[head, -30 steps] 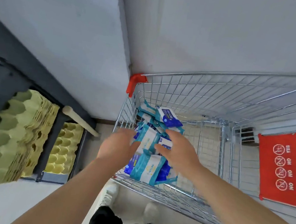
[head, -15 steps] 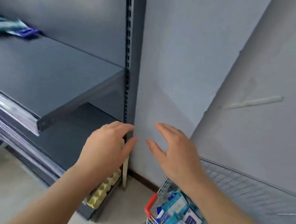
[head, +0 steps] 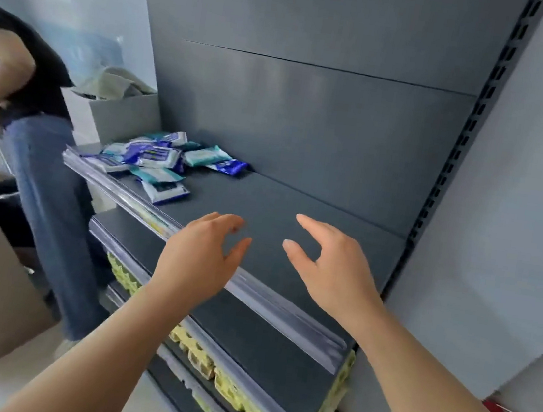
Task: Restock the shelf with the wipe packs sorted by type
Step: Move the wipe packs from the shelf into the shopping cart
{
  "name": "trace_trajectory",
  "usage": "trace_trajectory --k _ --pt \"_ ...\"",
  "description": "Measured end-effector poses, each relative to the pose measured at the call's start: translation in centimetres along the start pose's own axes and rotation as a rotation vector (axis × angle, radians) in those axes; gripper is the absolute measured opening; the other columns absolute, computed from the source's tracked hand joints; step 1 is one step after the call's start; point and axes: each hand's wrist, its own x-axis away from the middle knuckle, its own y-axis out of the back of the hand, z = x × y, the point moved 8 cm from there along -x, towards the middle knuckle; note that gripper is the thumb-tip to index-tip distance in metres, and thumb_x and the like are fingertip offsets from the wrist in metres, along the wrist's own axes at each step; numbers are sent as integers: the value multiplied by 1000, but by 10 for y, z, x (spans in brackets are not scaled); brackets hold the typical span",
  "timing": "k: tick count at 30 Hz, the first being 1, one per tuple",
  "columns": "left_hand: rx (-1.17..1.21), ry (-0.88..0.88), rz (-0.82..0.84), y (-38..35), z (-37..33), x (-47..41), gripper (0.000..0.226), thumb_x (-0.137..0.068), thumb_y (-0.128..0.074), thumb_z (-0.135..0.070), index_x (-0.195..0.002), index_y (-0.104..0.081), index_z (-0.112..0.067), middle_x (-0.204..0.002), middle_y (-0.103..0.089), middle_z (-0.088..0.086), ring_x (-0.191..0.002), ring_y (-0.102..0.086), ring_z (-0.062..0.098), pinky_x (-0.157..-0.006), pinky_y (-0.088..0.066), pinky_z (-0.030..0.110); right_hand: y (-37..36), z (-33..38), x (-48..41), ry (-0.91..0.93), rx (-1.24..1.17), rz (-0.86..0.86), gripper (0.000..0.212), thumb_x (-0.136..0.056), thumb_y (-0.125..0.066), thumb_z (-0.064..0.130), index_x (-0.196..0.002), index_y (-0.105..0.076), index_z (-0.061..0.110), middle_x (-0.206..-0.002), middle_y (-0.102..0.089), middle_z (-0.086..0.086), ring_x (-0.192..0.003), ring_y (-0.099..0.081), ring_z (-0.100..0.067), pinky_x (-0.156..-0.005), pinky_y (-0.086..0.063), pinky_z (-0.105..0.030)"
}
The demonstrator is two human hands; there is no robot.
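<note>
A view from a person's head looks down at a dark grey shelf (head: 295, 223) fixed to a tall metal rack. Both bare hands hover over the shelf's near edge, toward its right end: the left hand (head: 201, 255) and the right hand (head: 331, 265) face each other, fingers spread and loosely curled, and neither one carries or touches anything. At the far left end of the same shelf lies a loose heap of wipe packs (head: 165, 164), dark blue ones and teal ones jumbled together and overlapping, not lined up in rows. The rest of the shelf, from the heap across to the right upright, is bare. So the restocking looks barely begun: some packs are on the shelf, but sorting them by type appears still to be done (and no fresh packs are in hand). Yellow egg trays (head: 238, 395) fill a lower shelf, and another person in jeans (head: 48, 211) stands at the far left.
</note>
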Motion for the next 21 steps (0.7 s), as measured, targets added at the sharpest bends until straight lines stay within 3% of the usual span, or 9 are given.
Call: trace_trajectory --k 6,15,21 --pt "6 53 1 19 93 -65 31 -91 -55 -41 -119 -61 -29 -110 -65 -9 -102 -62 17 -84 -51 34 -60 39 -82 -40 -5 34 51 -95 -53 40 -142 -45 23 -143 -48 5 -123 -50 -12 -102 -37 -27" --pt "-8 114 19 1 206 -186 35 -91 -58 -38 -123 -61 -25 -115 -67 -5 -106 -62 19 -87 -50 34 -147 39 -223 -89 48 49 49 -93 -54 39 -138 -50 21 -137 -55 2 -126 -49 -18 -101 -40 -31" --pt "-114 100 97 -13 276 -265 43 -92 -58 -35 -132 -54 -22 -131 -58 3 -115 -56 26 -92 -48 38 -202 22 -306 -201 159 88 36 -90 -52 42 -117 -59 19 -113 -62 -4 -106 -56 -28 -85 -49 -38"
